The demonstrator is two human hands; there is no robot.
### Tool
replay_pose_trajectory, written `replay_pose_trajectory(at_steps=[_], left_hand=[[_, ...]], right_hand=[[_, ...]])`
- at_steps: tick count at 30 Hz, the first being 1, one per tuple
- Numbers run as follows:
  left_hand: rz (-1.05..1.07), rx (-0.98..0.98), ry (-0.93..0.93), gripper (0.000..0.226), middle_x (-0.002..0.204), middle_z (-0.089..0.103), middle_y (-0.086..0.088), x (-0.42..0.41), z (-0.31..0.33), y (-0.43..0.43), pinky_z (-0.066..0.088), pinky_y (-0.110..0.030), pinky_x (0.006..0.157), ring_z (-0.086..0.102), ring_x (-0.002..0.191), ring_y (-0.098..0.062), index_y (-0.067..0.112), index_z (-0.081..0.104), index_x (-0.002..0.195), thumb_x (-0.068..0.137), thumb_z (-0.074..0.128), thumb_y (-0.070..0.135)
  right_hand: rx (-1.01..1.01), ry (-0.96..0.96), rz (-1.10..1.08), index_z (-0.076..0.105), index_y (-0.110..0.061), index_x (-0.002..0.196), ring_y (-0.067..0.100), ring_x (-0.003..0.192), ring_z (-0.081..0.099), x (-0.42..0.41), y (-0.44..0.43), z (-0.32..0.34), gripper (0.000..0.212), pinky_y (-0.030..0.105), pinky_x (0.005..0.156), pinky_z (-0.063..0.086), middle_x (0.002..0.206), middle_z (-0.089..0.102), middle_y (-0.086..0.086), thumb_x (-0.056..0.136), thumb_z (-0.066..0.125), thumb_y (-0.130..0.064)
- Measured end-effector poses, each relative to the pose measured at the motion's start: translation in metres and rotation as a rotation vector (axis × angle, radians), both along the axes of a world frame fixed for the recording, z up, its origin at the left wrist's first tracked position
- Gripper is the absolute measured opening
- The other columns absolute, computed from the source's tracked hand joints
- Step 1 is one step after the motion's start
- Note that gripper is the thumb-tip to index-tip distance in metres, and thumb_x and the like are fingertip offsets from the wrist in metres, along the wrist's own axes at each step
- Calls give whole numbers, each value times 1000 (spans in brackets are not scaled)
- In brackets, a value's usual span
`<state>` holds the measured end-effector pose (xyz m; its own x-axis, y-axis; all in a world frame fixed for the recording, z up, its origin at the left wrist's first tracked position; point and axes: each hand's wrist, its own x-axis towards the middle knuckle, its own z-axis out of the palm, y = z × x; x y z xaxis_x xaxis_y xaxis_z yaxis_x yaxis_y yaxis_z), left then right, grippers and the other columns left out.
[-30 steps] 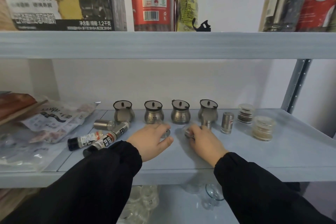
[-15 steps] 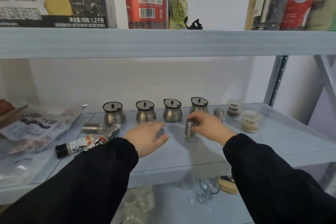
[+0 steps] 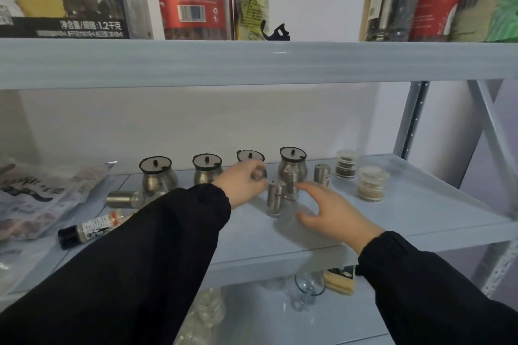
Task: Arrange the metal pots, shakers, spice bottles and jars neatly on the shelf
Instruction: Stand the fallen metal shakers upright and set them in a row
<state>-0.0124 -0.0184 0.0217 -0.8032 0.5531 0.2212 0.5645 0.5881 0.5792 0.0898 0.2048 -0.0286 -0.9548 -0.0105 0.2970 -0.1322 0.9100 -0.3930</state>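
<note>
Shakers: two upright steel cylinders (image 3: 275, 199), smooth, just left of right hand (image 3: 330, 211).
Right hand: fingers spread, empty.
Left hand (image 3: 242, 182): clamped on small shiny shaker (image 3: 258, 175).
Pots: rounded metal (image 3: 291, 166), behind.

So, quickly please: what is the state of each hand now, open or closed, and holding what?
Left hand: closed on a small metal shaker, held up near the pots.
Right hand: open, holding nothing, beside the upright shakers.
</note>
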Motion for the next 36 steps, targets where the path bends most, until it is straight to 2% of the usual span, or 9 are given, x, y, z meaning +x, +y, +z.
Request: replay_pose_trajectory(at_steps=[2,4,8,13,16,20,25,29,36], left_hand=[[13,11,-60,44,121,59,8,0,-2,13,45,-27,88,58,106,-11,29,53,132,90,61,41],[8,12,-101,42,121,61,8,-2,-7,21,52,-33,90,60,107,-10,33,57,126,86,65,45],[-6,-7,-103,26,111,64,10,-2,-15,33,61,-38,79,64,97,-8,40,64,109,84,70,36],[78,-94,0,28,113,64,13,-3,-11,39,51,-28,87,61,101,-8,35,63,113,86,67,35],[145,-104,41,30,110,63,14,-9,-11,38,40,-22,81,59,98,-8,31,65,117,87,67,30],[236,-91,70,29,113,65,10,-23,-15,34,45,-27,87,60,100,-12,34,67,113,84,69,31],[269,-2,44,29,112,63,9,-30,-21,40,43,-25,87,59,102,-13,31,66,114,85,67,29],[260,-18,59,29,110,61,9,-31,-22,44,42,-25,84,58,99,-13,30,65,116,87,65,29],[250,-15,52,29,110,61,11,-33,-23,42,41,-23,83,58,100,-12,34,64,114,86,65,30]], right_hand=[[-5,-14,16,37,-37,146,11,137,40,8,10,-4,70,29,111,35,154,37,-9,82,63,-49],[-2,-36,25,39,-39,143,10,133,43,14,21,-8,66,27,108,37,152,38,-10,83,64,-49],[-7,-75,42,40,-42,141,11,130,46,18,44,-13,64,27,106,38,150,41,-9,82,63,-52],[6,-80,89,41,-42,140,10,126,47,18,60,-15,61,27,105,40,146,44,-8,84,62,-51],[21,-84,117,42,-41,140,9,125,47,17,66,-18,59,25,103,39,145,44,-10,84,62,-50],[26,-98,150,42,-40,140,6,125,46,14,72,-24,62,26,104,40,145,43,-13,82,59,-53],[5,-102,157,41,-38,142,6,126,45,14,76,-27,65,25,104,39,146,42,-15,81,59,-54],[-2,-89,149,40,-39,143,6,126,45,13,79,-26,66,22,102,38,147,41,-14,81,60,-54],[-16,-94,131,39,-38,142,8,126,46,13,79,-27,67,26,104,40,148,41,-11,81,60,-55]])
